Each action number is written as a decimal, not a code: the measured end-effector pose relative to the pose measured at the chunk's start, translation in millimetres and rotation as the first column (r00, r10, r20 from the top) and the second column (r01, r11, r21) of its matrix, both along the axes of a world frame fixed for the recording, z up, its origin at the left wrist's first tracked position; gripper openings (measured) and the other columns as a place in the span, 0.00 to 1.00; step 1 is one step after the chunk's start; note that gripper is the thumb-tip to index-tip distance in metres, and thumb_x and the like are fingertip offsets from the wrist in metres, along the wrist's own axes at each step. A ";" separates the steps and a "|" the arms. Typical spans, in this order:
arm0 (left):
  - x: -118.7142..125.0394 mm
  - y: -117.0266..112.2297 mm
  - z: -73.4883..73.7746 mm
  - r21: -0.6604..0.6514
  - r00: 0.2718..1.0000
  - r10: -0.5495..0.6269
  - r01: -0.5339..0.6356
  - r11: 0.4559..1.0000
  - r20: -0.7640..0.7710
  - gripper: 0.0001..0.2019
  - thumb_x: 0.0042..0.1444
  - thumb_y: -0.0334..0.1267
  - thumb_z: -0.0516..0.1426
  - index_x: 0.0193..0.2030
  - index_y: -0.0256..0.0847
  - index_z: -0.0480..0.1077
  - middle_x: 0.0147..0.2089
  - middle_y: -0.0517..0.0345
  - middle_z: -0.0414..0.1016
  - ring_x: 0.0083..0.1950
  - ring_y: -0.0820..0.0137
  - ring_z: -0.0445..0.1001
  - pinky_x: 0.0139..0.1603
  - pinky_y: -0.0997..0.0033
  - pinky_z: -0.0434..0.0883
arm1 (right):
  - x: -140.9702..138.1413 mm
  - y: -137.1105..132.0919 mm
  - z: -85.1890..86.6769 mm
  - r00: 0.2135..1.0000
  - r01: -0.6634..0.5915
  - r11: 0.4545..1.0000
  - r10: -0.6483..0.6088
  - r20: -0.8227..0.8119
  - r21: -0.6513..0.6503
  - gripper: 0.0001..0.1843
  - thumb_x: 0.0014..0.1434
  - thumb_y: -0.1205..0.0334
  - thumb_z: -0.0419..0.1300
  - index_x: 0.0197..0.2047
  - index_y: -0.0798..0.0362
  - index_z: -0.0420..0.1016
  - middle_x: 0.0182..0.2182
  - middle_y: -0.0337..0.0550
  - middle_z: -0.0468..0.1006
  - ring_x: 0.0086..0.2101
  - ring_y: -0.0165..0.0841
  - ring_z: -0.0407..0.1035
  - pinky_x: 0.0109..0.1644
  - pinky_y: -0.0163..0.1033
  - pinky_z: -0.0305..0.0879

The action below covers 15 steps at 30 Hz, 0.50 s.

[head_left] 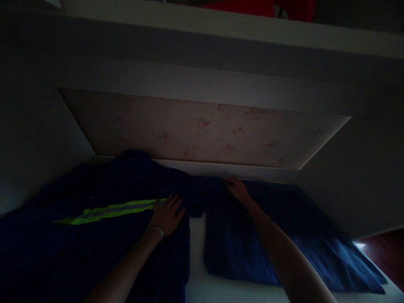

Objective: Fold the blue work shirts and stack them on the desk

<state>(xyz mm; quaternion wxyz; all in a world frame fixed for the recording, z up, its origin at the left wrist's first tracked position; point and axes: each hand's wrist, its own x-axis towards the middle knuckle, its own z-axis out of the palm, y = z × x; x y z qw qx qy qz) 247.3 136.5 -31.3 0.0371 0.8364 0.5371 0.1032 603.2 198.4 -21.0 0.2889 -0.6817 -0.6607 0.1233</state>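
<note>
A dark blue work jacket [132, 176] with a yellow-green and grey reflective stripe [123, 207] is spread out on the white surface, collar toward the back. My left hand [167, 215], a bracelet on its wrist, lies flat on the jacket with fingers spread, over the stripe's right end. One sleeve [202, 187] stretches to the right. At that sleeve's far end my right hand [236, 187] has its fingers closed on the cloth; the fingertips are hard to see in the dark. Under my right forearm lies a second blue garment [246, 252], flat and partly hidden.
White panels [347, 176] enclose the space at the sides, and a floral-papered panel [202, 130] forms the back. Overhead runs a shelf edge [202, 21] with a red item [246, 6] on it. Bare white surface [197, 252] shows between the garments. The light is dim.
</note>
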 end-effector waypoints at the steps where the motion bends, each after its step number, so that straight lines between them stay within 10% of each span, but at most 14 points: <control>1: 0.2 0.2 -1.2 0.008 1.000 0.004 -0.004 1.000 -0.002 0.27 0.65 0.55 0.38 0.66 0.51 0.59 0.71 0.58 0.57 0.71 0.57 0.53 0.67 0.33 0.43 | 1.3 -6.4 0.8 1.000 0.001 1.000 -0.001 -0.007 0.013 0.15 0.60 0.56 0.54 0.43 0.50 0.79 0.43 0.46 0.78 0.43 0.38 0.73 0.51 0.45 0.67; 6: 0.4 -0.7 -7.2 0.038 1.000 0.007 -0.006 0.999 -0.019 0.27 0.65 0.54 0.39 0.66 0.52 0.60 0.70 0.57 0.60 0.70 0.57 0.55 0.67 0.34 0.44 | -1.1 -77.5 22.2 0.999 0.030 0.993 -0.027 -0.021 0.113 0.18 0.62 0.51 0.51 0.42 0.52 0.77 0.43 0.50 0.77 0.45 0.41 0.71 0.53 0.47 0.64; 10: -0.2 -4.3 -5.8 0.073 1.000 0.007 -0.006 0.997 -0.013 0.26 0.66 0.52 0.40 0.64 0.48 0.62 0.68 0.53 0.62 0.69 0.57 0.57 0.68 0.39 0.48 | 10.0 -204.9 38.1 0.987 0.061 0.989 -0.040 -0.156 0.135 0.18 0.61 0.46 0.55 0.40 0.53 0.75 0.36 0.48 0.75 0.35 0.37 0.70 0.41 0.42 0.67; 15: 0.1 -13.3 3.4 0.144 0.998 0.032 -0.039 0.989 0.047 0.25 0.65 0.48 0.44 0.61 0.38 0.65 0.65 0.40 0.64 0.64 0.52 0.64 0.66 0.38 0.50 | 58.8 -410.6 47.3 0.792 0.068 0.894 -0.318 -0.521 -0.442 0.20 0.49 0.38 0.64 0.37 0.43 0.78 0.22 0.42 0.71 0.22 0.33 0.65 0.25 0.40 0.64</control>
